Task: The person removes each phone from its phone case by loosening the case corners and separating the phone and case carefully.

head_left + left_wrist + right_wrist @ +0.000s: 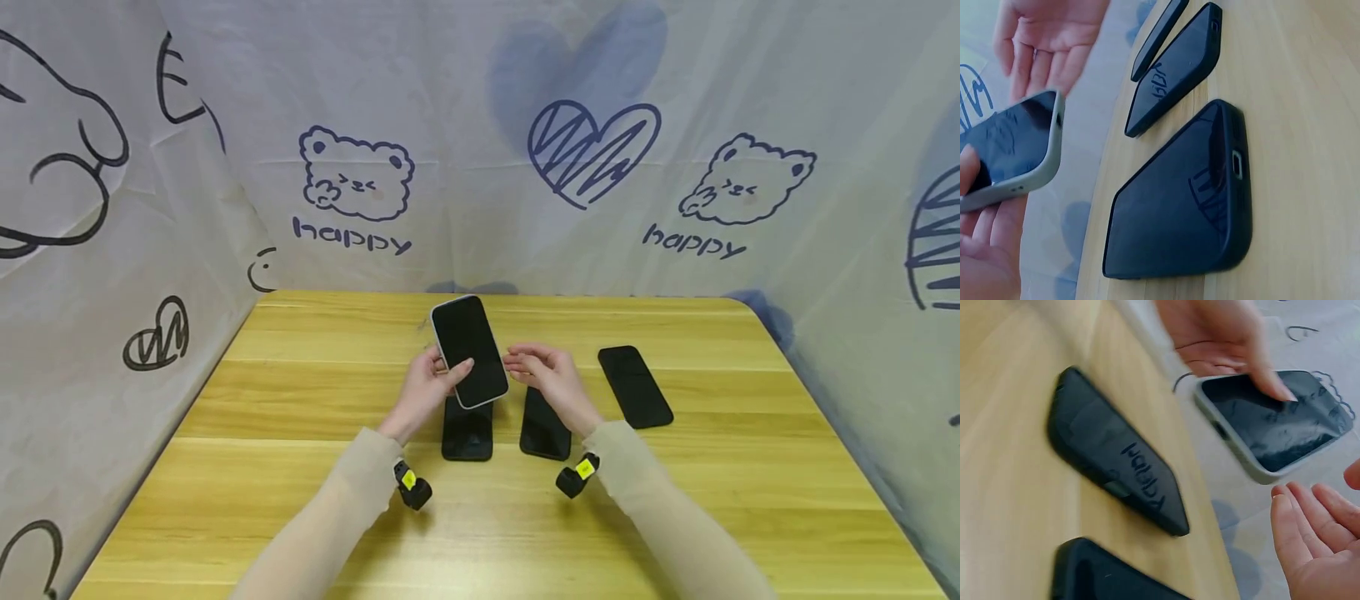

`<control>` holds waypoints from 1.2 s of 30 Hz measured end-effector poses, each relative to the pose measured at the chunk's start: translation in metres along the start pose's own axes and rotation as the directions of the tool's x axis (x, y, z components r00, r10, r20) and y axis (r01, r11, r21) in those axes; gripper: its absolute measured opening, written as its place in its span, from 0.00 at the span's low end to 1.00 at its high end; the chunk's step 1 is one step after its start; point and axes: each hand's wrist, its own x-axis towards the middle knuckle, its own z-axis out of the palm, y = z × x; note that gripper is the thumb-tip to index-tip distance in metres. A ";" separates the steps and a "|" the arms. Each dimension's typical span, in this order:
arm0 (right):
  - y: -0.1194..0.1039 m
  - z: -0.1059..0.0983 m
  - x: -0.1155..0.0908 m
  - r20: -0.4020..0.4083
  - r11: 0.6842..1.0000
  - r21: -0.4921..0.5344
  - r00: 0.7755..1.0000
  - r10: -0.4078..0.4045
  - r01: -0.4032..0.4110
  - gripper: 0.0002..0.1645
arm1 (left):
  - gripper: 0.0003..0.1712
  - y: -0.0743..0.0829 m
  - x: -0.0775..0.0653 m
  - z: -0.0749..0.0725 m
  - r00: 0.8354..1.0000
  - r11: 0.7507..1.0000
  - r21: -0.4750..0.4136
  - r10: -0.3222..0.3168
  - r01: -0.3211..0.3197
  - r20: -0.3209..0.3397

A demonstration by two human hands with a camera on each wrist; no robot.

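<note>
A smartphone in a pale case is held above the table in my left hand, thumb over the dark screen and fingers beneath. Just right of it my right hand hovers palm up with loosely extended fingers, holding nothing; in the right wrist view its fingertips are close to the phone's edge, with a small gap. Below the held phone lies a black-cased phone, partly covered by it in the head view. A second black phone lies under the right hand, its upper part hidden.
Farther right on the wooden table lies another black phone, screen up. A white curtain with drawings hangs behind the table's back edge and along its sides. Each wrist bears a small black camera.
</note>
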 end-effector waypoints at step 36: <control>0.022 0.017 -0.006 -0.163 0.993 -0.053 0.982 0.092 -0.101 0.20 | 0.17 -0.005 -0.003 0.021 0.988 0.991 0.012 0.131 -0.130 -0.078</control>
